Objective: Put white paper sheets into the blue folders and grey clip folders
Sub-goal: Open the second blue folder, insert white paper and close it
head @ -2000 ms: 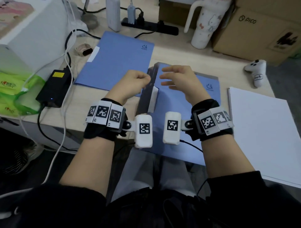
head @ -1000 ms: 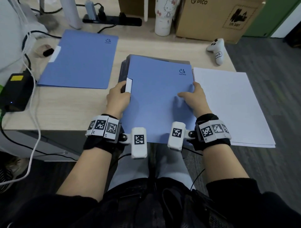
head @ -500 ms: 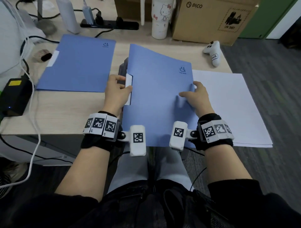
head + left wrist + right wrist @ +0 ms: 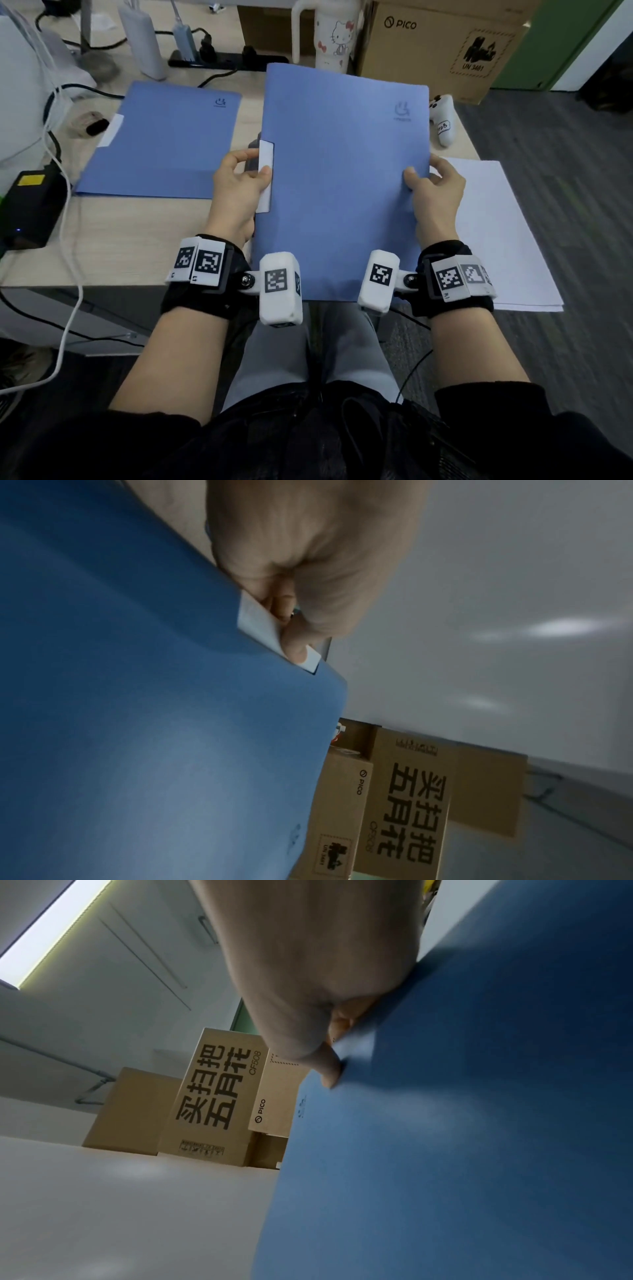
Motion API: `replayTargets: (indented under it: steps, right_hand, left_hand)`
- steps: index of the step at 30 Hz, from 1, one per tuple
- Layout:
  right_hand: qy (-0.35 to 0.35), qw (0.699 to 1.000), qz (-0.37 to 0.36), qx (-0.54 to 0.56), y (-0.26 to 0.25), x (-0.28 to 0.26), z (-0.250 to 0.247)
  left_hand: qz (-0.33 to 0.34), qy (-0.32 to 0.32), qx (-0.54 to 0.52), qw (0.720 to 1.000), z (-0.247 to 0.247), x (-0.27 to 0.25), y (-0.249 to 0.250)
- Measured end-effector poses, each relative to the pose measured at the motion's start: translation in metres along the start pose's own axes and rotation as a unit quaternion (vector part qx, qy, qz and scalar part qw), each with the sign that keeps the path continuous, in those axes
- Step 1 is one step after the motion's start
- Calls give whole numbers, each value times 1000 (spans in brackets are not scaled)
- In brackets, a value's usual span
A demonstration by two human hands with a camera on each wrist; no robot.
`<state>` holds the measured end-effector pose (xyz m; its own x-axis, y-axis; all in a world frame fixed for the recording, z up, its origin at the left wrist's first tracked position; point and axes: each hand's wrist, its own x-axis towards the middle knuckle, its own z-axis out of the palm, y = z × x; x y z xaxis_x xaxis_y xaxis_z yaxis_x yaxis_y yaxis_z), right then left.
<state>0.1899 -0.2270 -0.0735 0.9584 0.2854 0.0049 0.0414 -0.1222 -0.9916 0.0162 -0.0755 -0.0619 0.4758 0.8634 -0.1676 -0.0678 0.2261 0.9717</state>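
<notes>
A blue folder (image 4: 342, 185) is lifted and tilted up off the desk, held at both side edges. My left hand (image 4: 239, 181) pinches its left edge at the white label tab (image 4: 265, 171), thumb on the tab (image 4: 260, 626). My right hand (image 4: 435, 185) pinches the right edge, thumb on the cover (image 4: 329, 1069). A second blue folder (image 4: 161, 140) lies flat on the desk to the left. A stack of white paper sheets (image 4: 496, 233) lies to the right. A sliver of grey folder (image 4: 251, 154) shows behind the left hand; the rest is hidden.
A black power adapter (image 4: 30, 209) with white cables sits at the left desk edge. At the back stand a power strip (image 4: 222, 58), a white cup (image 4: 334, 34) and a cardboard box (image 4: 438, 44). A white controller (image 4: 443, 120) lies by the box.
Both hands have taken the top blue folder by its edges and raised it off the pile, its far end tilting upward. The view has shifted closer.
</notes>
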Motion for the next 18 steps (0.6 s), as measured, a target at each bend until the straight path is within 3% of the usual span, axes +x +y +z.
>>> replayTargets:
  steps: [5, 13, 18]
  right_hand:
    - [41, 998, -20, 33, -1, 1, -1]
    - [31, 998, 7, 47, 3, 7, -9]
    - [16, 998, 16, 62, 4, 9, -9]
  left_hand:
    - [17, -18, 108, 994, -6, 1, 3]
    - [16, -46, 242, 969, -31, 13, 12]
    - [48, 55, 188, 979, -38, 31, 12]
